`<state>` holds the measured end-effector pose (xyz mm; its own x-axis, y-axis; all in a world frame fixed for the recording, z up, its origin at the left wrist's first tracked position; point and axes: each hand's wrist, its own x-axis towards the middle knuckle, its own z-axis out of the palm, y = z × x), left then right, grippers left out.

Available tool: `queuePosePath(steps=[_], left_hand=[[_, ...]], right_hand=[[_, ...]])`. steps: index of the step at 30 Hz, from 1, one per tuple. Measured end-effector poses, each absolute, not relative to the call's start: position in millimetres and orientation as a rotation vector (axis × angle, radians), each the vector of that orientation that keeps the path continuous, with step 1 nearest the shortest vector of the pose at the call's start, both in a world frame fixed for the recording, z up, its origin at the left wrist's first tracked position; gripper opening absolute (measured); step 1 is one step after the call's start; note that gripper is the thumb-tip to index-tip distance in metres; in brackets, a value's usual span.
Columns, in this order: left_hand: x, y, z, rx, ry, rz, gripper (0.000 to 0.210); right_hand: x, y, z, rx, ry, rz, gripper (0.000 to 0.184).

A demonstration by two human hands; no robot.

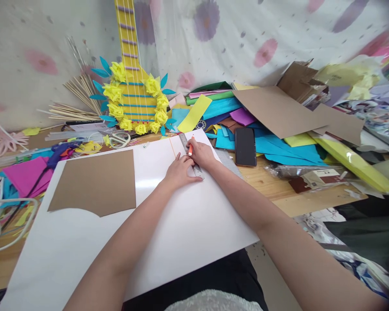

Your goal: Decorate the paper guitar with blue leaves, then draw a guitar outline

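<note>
Holds orange pen (191,150) in right hand (201,154), touches ruler (197,172) with spread left hand (180,171), near far right corner of white sheet (194,224), on wooden table (277,188) before flowery curtain (233,47).

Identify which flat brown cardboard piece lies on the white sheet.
The leftmost cardboard piece, whose lower edge curves to a point, lies on the white sheet. The other flat cardboard pieces are at right, among coloured sheets.

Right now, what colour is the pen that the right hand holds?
The pen in the right hand is orange, best seen in the head view.
</note>
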<state>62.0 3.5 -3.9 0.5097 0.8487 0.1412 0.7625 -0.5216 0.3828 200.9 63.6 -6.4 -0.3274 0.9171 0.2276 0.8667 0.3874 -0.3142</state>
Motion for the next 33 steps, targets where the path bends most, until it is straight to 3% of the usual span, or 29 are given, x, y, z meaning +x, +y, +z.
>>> queuePosePath(steps=[7,33], left_hand=[[61.1,5.0,-5.1,2.475,1.348,0.440,0.057],[58.0,4.4,-3.4,2.491,1.300,0.437,0.053]], right_hand=[[202.4,72.9,-13.1,-1.249,-2.435,0.234,0.039],[199.4,70.6,-11.9,-1.426,-2.371,0.269,0.039]])
